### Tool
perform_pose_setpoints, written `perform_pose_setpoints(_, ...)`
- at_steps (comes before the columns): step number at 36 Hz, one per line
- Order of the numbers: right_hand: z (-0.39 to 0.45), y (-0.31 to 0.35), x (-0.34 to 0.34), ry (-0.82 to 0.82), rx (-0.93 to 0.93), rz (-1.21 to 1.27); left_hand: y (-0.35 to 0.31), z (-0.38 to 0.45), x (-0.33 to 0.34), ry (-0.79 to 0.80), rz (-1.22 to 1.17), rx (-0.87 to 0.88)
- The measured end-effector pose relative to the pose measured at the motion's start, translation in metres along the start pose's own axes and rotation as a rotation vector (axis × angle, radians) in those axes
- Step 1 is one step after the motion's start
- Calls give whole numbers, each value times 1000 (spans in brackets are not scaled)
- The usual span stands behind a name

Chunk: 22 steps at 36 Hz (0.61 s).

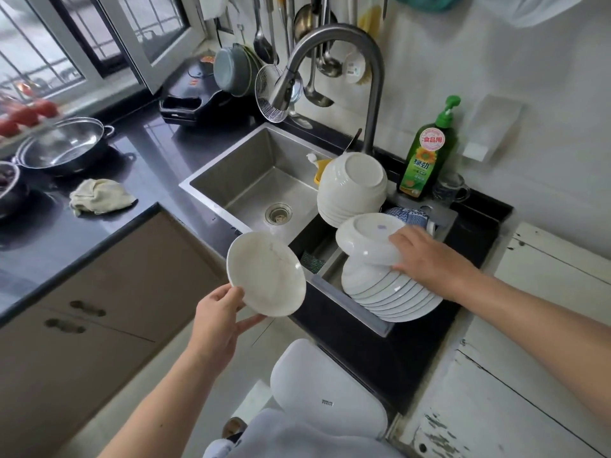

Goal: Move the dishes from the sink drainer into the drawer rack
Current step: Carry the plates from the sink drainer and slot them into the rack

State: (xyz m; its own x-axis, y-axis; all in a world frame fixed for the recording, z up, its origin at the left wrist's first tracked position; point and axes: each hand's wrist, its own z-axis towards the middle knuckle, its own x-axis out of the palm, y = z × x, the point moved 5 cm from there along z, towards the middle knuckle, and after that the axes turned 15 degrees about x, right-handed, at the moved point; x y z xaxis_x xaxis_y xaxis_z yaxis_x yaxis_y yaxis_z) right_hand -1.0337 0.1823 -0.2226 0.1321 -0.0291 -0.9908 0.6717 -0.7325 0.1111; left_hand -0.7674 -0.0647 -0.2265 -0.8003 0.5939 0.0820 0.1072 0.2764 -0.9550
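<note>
My left hand (220, 317) grips a white plate (266, 274) by its lower rim and holds it tilted in the air, left of the drainer. My right hand (429, 259) grips the edge of an upturned white dish (363, 241) that lies on top of a leaning stack of white plates (390, 294) in the sink drainer (347, 299). Behind them a stack of upturned white bowls (352, 188) rests in the drainer. A blue-patterned bowl (408, 216) shows partly behind my right hand. No drawer rack is in view.
The steel sink basin (251, 180) lies left of the drainer under a tall tap (330, 61). A green soap bottle (428, 153) and a glass mug (451, 190) stand behind. On the dark counter: a cloth (99, 196), a steel colander (62, 145). Below sits a white bin (327, 391).
</note>
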Motion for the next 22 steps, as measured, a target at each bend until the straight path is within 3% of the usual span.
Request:
perform_pose_setpoints(6, -19, 21, -55, -274, 565, 930, 6, -2, -19, -119, -55, -71)
perform_pose_setpoints(11, -27, 74, -55, -109, 588, 1776, 16, -10, -53, -260, -303, -156)
perform_pose_setpoints(15, -32, 130, -18, 119, 619, 1987, 25, -28, -99, -389, -403, -183)
perform_pose_setpoints(18, -35, 183, 12, 301, 647, 1995, 27, -52, -149, -521, -453, -158)
perform_pose_setpoints(22, -42, 253, 30, 424, 644, 1934, 29, -88, -226, -724, -546, -110)
